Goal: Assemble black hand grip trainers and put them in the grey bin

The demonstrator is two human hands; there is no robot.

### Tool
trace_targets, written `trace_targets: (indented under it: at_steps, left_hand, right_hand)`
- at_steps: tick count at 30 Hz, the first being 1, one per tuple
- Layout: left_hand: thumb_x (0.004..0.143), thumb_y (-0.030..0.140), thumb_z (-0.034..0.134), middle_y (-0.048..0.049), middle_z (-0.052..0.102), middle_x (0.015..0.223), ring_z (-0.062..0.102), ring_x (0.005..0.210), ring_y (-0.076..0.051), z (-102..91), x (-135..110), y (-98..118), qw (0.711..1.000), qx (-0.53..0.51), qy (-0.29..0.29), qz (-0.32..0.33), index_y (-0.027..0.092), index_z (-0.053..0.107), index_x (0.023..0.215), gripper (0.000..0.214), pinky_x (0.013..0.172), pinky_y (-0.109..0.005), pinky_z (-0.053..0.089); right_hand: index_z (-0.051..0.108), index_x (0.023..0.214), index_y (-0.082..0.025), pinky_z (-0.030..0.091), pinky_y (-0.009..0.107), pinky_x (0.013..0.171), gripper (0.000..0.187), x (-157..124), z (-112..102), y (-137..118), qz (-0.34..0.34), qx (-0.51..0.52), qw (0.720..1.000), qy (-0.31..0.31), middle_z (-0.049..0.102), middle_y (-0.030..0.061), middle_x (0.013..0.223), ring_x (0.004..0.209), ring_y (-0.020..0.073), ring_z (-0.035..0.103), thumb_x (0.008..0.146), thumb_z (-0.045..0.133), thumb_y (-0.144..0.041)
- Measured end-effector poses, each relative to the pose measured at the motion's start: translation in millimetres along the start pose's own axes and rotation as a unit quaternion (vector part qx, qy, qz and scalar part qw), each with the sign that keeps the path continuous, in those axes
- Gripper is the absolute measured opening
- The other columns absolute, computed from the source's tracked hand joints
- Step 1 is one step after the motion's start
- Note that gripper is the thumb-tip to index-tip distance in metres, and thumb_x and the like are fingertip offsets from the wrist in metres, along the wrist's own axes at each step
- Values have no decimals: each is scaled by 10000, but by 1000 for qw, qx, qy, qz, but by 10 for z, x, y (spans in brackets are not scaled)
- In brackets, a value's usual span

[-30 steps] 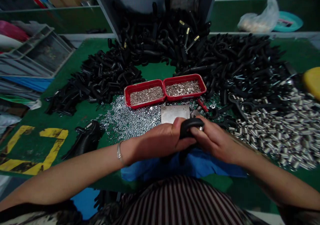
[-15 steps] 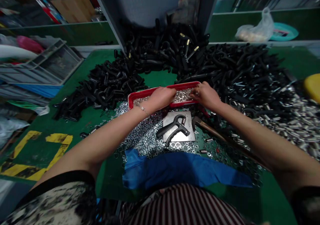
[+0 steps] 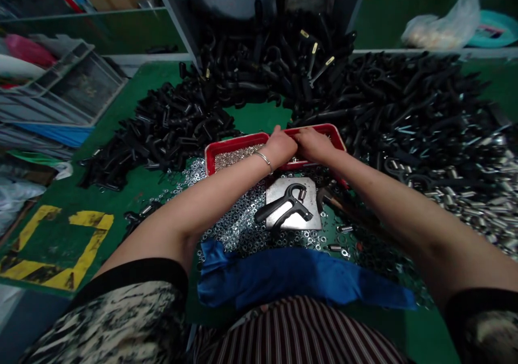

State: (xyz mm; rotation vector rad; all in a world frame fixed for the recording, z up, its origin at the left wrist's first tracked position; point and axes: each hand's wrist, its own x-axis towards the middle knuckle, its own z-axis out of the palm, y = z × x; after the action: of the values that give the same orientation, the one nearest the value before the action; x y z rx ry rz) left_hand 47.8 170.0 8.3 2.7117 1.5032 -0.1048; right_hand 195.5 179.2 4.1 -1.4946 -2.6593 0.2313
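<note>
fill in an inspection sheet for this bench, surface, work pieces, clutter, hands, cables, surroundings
Surface: green tabletop, largely covered; worn yellow tape at left.
Work pieces: black grip with a spring lies on a metal plate; small metal parts in the left red tray.
Clutter: black handles piled beyond; loose metal rings; silvery pieces at right; blue cloth at the near edge.
Hands: left hand and right hand together at the right red tray; grasp hidden.
Cables: nothing seen.
Surroundings: grey crate at left; plastic bag behind.
</note>
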Motion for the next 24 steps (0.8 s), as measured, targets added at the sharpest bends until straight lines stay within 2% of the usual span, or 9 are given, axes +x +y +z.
trace_targets:
  at_steps: [3, 7, 10, 13, 15, 17, 20, 22, 24]
  left_hand:
    - [929, 68, 498, -204, 756, 1014, 667, 1046, -311, -109, -83, 43, 999, 48, -19, -4, 49, 759, 986, 268, 1104, -533, 296]
    - [960, 62, 450, -199, 749, 1054, 662, 1074, -313, -177, -205, 75, 998, 64, 8, 4, 68, 746, 1031, 305, 1031, -508, 371]
    - [968, 64, 441, -186, 746, 1037, 662, 1067, -321, -166, -219, 39, 999, 29, 41, 7, 92, 736, 1016, 300, 993, -520, 394]
    - [975, 88, 467, -155, 746, 1008, 660, 1048, -289, -143, -286, -28, 994, -52, 93, -16, 111, 709, 1010, 246, 989, -493, 406]
    - [978, 146, 524, -122, 743, 1024, 657, 1026, -248, -117, -460, -32, 976, -151, 154, -39, 130, 686, 1017, 167, 969, -432, 429]
    - [978, 217, 572, -82, 740, 1016, 661, 953, -202, -67, -746, 37, 942, -268, 194, -57, 156, 667, 1023, 121, 895, -362, 465]
    - [962, 268, 617, -38, 734, 939, 657, 834, -162, 69, -1212, 259, 904, -395, 153, -53, 184, 667, 972, 99, 785, -311, 485]
    - [945, 263, 645, -31, 720, 923, 648, 851, -169, 186, -1413, 416, 897, -420, 131, -44, 189, 672, 915, 85, 807, -321, 488]
    - [936, 249, 659, -36, 698, 942, 631, 912, -187, 296, -1488, 526, 900, -409, 145, -43, 187, 667, 878, 86, 867, -345, 484]
  right_hand:
    - [703, 1218, -151, 505, 406, 863, 329, -5, -5, -9, -13, -1, 1000, -7, 675, 176, 1220, 1158, 323, 577, 975, 501, -237]
    - [697, 1161, -134, 496, 414, 864, 313, -35, 2, -38, -4, -24, 999, 36, 681, 188, 1189, 1134, 324, 579, 993, 444, -211]
    - [674, 1134, -109, 486, 426, 877, 304, -38, -18, -55, 14, -11, 998, 62, 684, 202, 1167, 1097, 321, 594, 971, 418, -134]
    - [676, 1089, -117, 473, 437, 924, 254, -121, -69, -29, 12, 55, 993, 106, 701, 179, 1121, 1080, 309, 604, 938, 472, -118]
    - [692, 1045, -141, 478, 426, 935, 199, -296, -105, 12, 14, 143, 979, 146, 721, 138, 1074, 1031, 283, 629, 925, 534, -154]
    - [707, 1030, -164, 505, 404, 895, 171, -567, -135, 48, 28, 244, 955, 165, 737, 99, 1028, 947, 251, 661, 922, 583, -215]
    - [740, 1010, -196, 522, 407, 859, 178, -1013, -160, 40, 38, 309, 939, 150, 744, 75, 995, 906, 240, 679, 915, 622, -288]
    - [760, 983, -213, 515, 427, 886, 171, -1228, -151, -15, 17, 296, 947, 125, 740, 82, 1019, 960, 253, 676, 910, 619, -277]
    - [760, 990, -224, 516, 425, 890, 178, -1340, -112, -83, 0, 294, 952, 87, 737, 84, 1052, 988, 252, 675, 912, 603, -255]
